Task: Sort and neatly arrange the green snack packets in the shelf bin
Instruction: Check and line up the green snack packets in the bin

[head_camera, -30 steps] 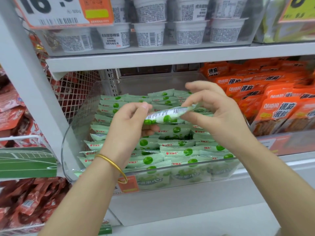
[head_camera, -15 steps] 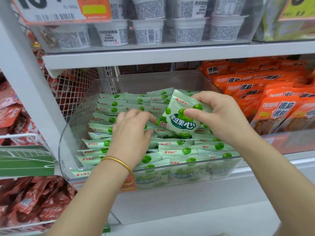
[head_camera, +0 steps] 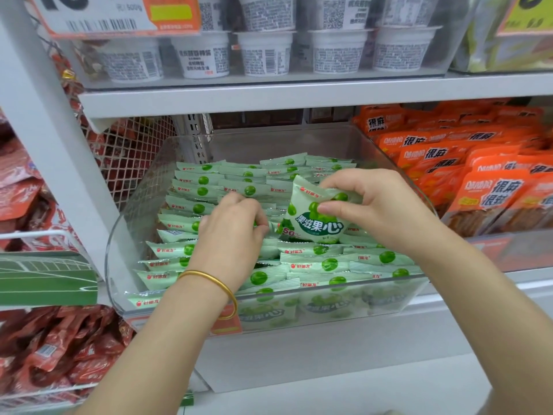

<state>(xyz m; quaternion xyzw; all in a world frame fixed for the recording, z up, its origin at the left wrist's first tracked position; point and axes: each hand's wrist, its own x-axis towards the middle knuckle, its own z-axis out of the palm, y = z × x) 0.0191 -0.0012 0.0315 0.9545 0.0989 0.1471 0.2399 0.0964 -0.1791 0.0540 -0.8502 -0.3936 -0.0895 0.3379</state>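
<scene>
Head view, shelf at chest level. Right hand [head_camera: 377, 211] pinches one green snack packet [head_camera: 314, 225] by its upper edge, thumb in front and fingers curled over the top. The packet stands upright, printed face toward the camera, just above the middle rows. Left hand [head_camera: 231, 232], gold bangle [head_camera: 211, 283] on the wrist, is curled knuckles-up into the stacked green packets [head_camera: 318, 265] beside it; fingertips are hidden, so its grip cannot be told. Packets lie in overlapping rows filling the clear plastic bin [head_camera: 131, 241]. Orange packets [head_camera: 478, 163] sit right, white cups [head_camera: 264, 52] on the shelf above.
</scene>
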